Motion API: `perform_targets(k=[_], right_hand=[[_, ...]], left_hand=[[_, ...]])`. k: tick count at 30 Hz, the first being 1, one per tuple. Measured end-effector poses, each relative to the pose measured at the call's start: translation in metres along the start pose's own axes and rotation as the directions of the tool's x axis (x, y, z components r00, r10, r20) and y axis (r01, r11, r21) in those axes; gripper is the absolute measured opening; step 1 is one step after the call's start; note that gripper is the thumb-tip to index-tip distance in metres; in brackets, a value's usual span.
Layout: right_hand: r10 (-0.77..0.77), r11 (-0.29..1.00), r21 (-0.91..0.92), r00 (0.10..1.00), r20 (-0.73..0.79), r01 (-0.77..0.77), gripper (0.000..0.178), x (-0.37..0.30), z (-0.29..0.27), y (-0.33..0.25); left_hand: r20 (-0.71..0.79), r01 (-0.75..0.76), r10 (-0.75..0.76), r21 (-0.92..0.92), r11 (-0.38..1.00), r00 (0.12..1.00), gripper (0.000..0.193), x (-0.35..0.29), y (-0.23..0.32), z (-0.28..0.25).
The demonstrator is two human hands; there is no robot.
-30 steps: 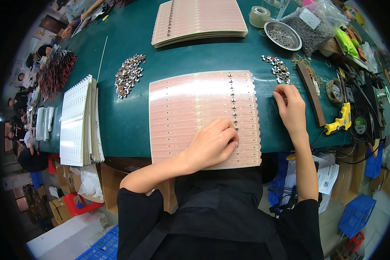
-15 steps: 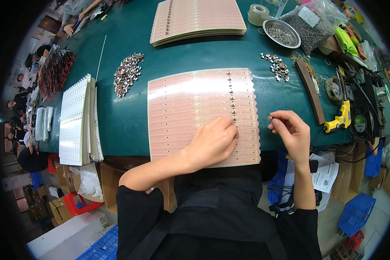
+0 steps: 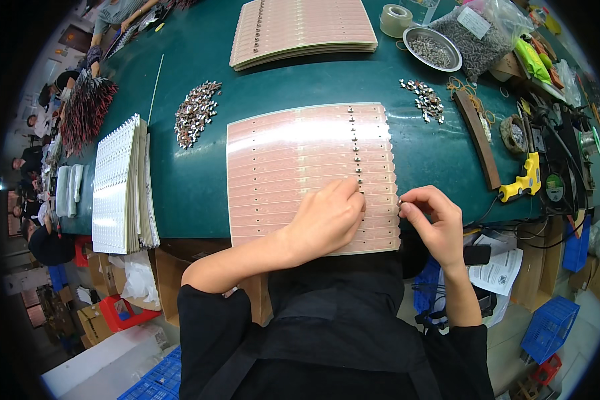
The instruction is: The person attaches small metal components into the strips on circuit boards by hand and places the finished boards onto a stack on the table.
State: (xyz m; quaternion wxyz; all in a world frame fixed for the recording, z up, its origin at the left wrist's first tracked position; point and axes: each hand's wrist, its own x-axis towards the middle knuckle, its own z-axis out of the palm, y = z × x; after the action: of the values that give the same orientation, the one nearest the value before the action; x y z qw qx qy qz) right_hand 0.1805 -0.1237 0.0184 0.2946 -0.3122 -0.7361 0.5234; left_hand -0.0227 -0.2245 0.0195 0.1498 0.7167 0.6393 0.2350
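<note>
- We have the left hand (image 3: 328, 215) lying on the pink panel (image 3: 267, 177), its fingers bent and drawn together; they hide their own tips, so we cannot tell whether they grip anything.
- We see those fingers at the near end of the row of metal parts (image 3: 357, 150), which runs along the panel toward its far edge, nearer the right side than the left.
- Our right hand (image 3: 439, 223) is just beside the panel's right edge, thumb and forefinger pinched together on 1 small dark piece (image 3: 401, 205); we cannot make out its exact shape.
- From the 2 hands, we find the panel directly beneath the left and just to the left of the right, lying flat on the green tabletop (image 3: 267, 90).
- Left of the panel we have a loose pile of silver and brown pieces (image 3: 197, 117), and farther left a stack of white panels (image 3: 117, 187).
- Beyond the panel we see a stack of pink panels (image 3: 307, 30).
- Right of the panel we have a smaller pile of pieces (image 3: 428, 105), a brown bar (image 3: 477, 143) and a yellow pistol-grip tool (image 3: 525, 180).
</note>
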Motion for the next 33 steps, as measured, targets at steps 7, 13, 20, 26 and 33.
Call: perform_targets(k=[7, 13, 20, 26, 33], right_hand=[[-0.197, 0.953, -0.215, 0.975, 0.1, 0.214, 0.014, -0.009, 0.025, -0.004], [-0.347, 0.856, -0.344, 0.922, 0.173, 0.386, 0.015, -0.012, 0.036, 0.007], [-0.376, 0.825, -0.371, 0.904, 0.202, 0.426, 0.016, -0.007, 0.04, 0.002], [-0.368, 0.777, -0.443, 0.894, 0.256, 0.447, 0.015, -0.007, 0.045, -0.007], [-0.305, 0.79, -0.448, 0.901, 0.308, 0.42, 0.013, -0.009, 0.035, -0.008]], left_hand=[[-0.066, -0.048, 0.051, 0.044, 0.998, 0.996, 0.011, -0.012, -0.002, 0.01], [-0.035, -0.03, 0.02, -0.285, 0.958, 0.999, 0.016, -0.016, -0.024, -0.007], [-0.206, 0.138, -0.173, -0.175, 0.975, 0.963, 0.009, -0.024, -0.084, -0.068], [-0.411, 0.418, -0.358, 0.065, 0.906, 0.839, 0.009, -0.051, -0.148, -0.099], [-0.531, 0.535, -0.401, 0.12, 0.836, 0.747, 0.014, -0.036, -0.218, -0.118]])
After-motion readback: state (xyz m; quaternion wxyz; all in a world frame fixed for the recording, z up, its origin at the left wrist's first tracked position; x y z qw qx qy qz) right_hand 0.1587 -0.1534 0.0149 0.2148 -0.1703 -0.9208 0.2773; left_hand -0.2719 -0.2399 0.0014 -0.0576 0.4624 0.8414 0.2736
